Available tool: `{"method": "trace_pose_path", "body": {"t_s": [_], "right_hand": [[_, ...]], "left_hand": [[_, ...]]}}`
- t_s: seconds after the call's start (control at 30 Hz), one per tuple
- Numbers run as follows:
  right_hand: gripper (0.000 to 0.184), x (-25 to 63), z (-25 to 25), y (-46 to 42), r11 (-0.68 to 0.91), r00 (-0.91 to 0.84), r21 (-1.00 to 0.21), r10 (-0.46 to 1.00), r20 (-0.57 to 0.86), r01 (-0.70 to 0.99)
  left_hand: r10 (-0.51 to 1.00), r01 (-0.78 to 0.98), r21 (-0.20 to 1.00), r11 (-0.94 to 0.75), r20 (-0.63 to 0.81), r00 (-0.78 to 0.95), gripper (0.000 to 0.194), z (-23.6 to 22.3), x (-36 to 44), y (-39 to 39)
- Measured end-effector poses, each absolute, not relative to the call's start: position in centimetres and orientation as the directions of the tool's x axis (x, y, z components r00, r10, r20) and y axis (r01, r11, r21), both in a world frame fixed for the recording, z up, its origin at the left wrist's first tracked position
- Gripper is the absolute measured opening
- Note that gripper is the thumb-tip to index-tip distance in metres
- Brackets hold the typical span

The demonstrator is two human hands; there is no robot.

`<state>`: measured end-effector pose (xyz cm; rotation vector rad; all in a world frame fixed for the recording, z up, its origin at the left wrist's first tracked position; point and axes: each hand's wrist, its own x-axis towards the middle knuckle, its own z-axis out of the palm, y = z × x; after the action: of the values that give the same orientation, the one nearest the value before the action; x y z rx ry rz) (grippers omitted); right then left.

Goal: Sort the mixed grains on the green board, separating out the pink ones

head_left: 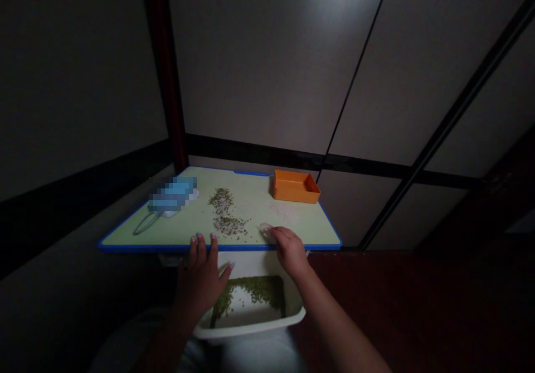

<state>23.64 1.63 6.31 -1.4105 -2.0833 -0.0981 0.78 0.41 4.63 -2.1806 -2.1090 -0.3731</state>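
Green and whitish grains (229,223) lie mixed in a loose pile on the pale table (167,236). To their right, my right hand (288,247) is closed in a pinch on a small, clear, flat piece (264,227) just above the tabletop; its exact kind is too small to tell. My left hand (202,278) is open, fingers spread, with its fingertips at the table's blue front edge. Below both hands, a white tub (254,326) holds green grains (265,290). A faint patch of pale grains (284,211) lies beyond my right hand.
An orange open box (296,194) stands at the table's back right. At the left is a blurred-out blue item (173,193) with a looped strap or handle (146,223). Panelled walls (267,66) rise behind the table, and a dark red floor (401,306) lies to the right.
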Motion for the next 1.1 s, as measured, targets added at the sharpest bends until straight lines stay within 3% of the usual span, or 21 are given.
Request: {"method": "trace_pose_path", "body": {"t_s": [0.17,0.3,0.53,0.6,0.7,0.8,0.87,0.97,1.1], "right_hand": [[0.057,24.6,5.5,1.7,0.295,-0.073,-0.352,0.847,0.526,0.889],[0.060,24.3,5.6,1.8,0.383,-0.229,-0.241,0.842,0.489,0.892],[0.062,24.2,6.0,2.0,0.358,-0.254,-0.199,0.875,0.411,0.912],[0.058,24.2,6.6,2.2,0.369,-0.230,-0.261,0.868,0.440,0.892],[0.047,23.9,8.2,3.3,0.380,-0.096,-0.504,0.860,0.501,0.776],[0.041,23.2,10.0,5.0,0.353,0.029,-0.781,0.904,0.427,0.515],[0.040,22.6,10.5,6.0,0.298,0.122,-0.887,0.925,0.359,0.352],[0.036,21.5,9.7,6.8,0.253,0.116,-0.929,0.949,0.292,0.271],[0.037,21.0,7.3,6.6,0.292,0.055,-0.883,0.941,0.334,0.368]], "left_hand": [[0.975,0.995,0.085,-0.049,0.222,0.029,0.073,4.9,0.9,0.1],[0.974,0.994,0.091,-0.060,0.223,0.039,0.075,4.8,0.9,0.0],[0.977,0.982,0.174,-0.067,0.212,0.029,0.077,4.9,0.9,0.3],[0.979,0.982,0.180,-0.061,0.202,0.024,0.078,4.8,0.9,0.4],[0.979,0.982,0.178,-0.056,0.204,0.019,0.078,4.6,1.0,0.5],[0.977,0.982,0.185,-0.043,0.213,0.003,0.078,4.4,1.1,0.7],[0.977,0.981,0.189,-0.042,0.214,0.001,0.079,4.3,1.0,0.7],[0.977,0.979,0.196,-0.055,0.211,0.012,0.079,4.3,0.9,0.7],[0.974,0.979,0.193,-0.065,0.223,0.021,0.077,4.2,0.7,0.6]]}}
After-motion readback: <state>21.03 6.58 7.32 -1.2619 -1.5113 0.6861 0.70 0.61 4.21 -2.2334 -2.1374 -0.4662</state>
